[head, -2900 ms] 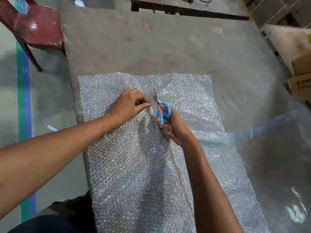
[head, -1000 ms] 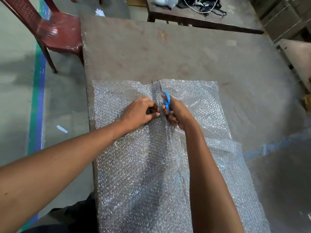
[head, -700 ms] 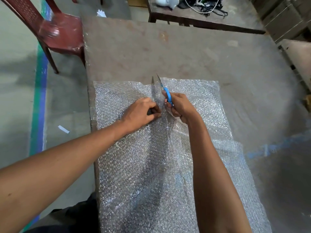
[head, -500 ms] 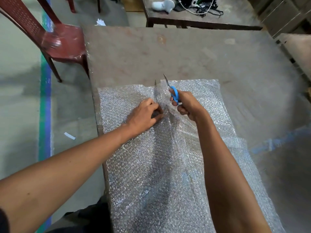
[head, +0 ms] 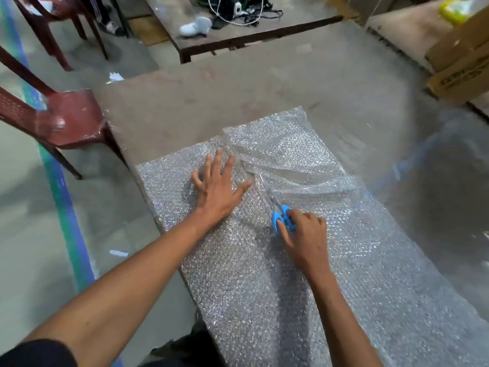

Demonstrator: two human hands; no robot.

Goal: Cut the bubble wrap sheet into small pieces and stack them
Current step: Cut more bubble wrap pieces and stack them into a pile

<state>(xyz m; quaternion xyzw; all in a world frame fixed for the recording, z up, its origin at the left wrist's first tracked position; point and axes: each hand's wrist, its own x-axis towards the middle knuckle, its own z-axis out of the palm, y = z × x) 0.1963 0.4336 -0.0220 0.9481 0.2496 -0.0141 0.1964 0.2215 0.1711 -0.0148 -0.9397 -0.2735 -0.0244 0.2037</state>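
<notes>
A worn brown wooden table (head: pixel 264 86) fills the middle of the frame, and the clear, silvery bubble wrap sheet (head: pixel 330 260) lies spread over its lower half, running from centre frame down to the lower right corner, with its far end rumpled and lifted just right of centre. A dark red plastic chair (head: pixel 66 120) stands at the left edge. The left hand (head: pixel 217 189) lies flat on the sheet at centre, fingers spread apart and pressing down. Just to its right, the right hand (head: pixel 307 234) is clamped on the blue-handled metal scissors (head: pixel 280 215), whose blades point toward the upper left and look nearly together. The wrap looks light, limp and slippery, likely to bunch and slide under the blades, so it probably needs pinning flat close beside the cut line, or pinching taut at the edge.
</notes>
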